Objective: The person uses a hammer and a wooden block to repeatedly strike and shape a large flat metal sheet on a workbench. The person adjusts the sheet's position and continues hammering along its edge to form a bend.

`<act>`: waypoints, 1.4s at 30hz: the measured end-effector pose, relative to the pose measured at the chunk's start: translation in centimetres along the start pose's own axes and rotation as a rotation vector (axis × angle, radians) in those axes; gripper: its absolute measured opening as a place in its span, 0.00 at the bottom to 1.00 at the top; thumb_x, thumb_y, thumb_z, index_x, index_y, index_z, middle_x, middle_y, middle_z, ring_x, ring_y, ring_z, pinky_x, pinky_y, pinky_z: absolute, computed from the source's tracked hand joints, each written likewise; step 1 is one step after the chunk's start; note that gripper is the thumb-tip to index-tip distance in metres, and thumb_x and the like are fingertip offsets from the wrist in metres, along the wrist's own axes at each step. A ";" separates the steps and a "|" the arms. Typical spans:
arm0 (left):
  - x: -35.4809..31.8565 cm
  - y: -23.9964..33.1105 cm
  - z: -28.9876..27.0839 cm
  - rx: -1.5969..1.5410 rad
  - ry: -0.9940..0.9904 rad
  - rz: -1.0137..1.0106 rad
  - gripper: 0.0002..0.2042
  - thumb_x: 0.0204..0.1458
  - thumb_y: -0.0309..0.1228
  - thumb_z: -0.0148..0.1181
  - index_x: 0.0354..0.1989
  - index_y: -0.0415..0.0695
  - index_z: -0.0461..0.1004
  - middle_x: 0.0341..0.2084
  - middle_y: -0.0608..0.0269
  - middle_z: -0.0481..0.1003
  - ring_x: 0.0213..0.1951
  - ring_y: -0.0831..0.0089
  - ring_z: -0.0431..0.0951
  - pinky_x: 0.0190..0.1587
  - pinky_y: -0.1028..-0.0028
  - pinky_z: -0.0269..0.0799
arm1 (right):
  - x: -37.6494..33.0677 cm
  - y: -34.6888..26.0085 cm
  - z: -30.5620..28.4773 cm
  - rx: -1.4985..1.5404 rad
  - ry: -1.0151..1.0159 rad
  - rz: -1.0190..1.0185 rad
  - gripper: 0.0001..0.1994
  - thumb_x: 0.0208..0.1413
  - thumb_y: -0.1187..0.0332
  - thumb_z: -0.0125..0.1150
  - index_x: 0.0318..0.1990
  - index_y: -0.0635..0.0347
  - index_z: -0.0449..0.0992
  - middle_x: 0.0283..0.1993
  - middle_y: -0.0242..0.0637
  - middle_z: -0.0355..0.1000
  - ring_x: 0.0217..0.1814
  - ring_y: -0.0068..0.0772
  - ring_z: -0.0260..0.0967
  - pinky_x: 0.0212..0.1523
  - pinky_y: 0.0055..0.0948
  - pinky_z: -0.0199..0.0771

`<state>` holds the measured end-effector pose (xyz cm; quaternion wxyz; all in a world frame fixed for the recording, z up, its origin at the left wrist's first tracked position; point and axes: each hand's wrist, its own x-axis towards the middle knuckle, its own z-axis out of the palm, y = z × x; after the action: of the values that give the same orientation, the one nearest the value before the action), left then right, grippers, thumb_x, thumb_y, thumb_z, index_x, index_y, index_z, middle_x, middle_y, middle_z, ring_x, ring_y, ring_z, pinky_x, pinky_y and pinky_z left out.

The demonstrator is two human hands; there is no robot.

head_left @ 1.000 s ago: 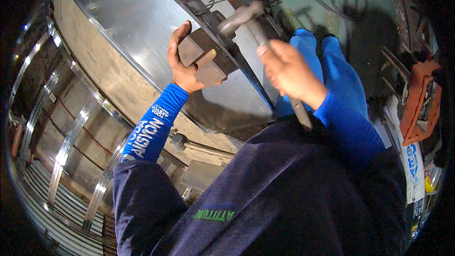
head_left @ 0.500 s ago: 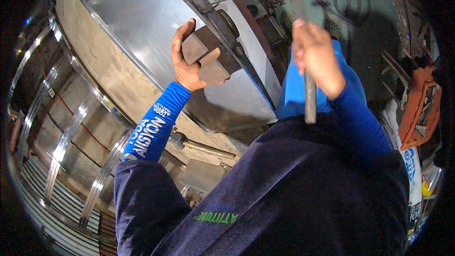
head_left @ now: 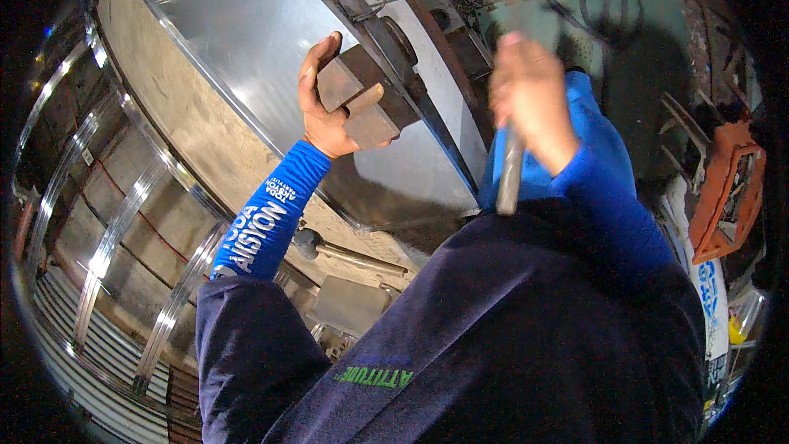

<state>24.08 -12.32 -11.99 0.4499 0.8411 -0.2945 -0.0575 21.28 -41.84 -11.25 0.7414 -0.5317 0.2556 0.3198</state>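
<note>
- The left hand (head_left: 329, 130) grips a block (head_left: 371, 125), with the thumb across it. This looks like a way to keep it steady. Some fingers are hidden underneath.
- The block is over the shiny sheet (head_left: 222, 33), near its edge. I can't tell if they touch.
- The right hand (head_left: 534, 99) is curled tight around the hammer (head_left: 509, 173). Its blurry head is well away from the block, maybe to leave room to swing.
- A mallet (head_left: 362, 258) lies near the left sleeve (head_left: 267, 205).

Workshop with hammer (head_left: 509, 177), metal sheet (head_left: 222, 25)
</note>
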 end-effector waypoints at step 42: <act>-0.1 0.2 -0.2 0.093 -0.004 -0.041 0.69 0.24 0.49 0.85 0.73 0.54 0.37 0.69 0.40 0.52 0.69 0.42 0.60 0.71 0.49 0.57 | 2.2 -1.4 -1.4 -0.030 -0.017 0.047 0.22 0.70 0.49 0.50 0.29 0.56 0.69 0.17 0.29 0.63 0.12 0.23 0.61 0.11 0.28 0.63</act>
<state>24.01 -12.24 -11.71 0.4084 0.8670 -0.2803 -0.0545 23.72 -43.09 -12.38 0.7278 -0.5337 0.2571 0.3455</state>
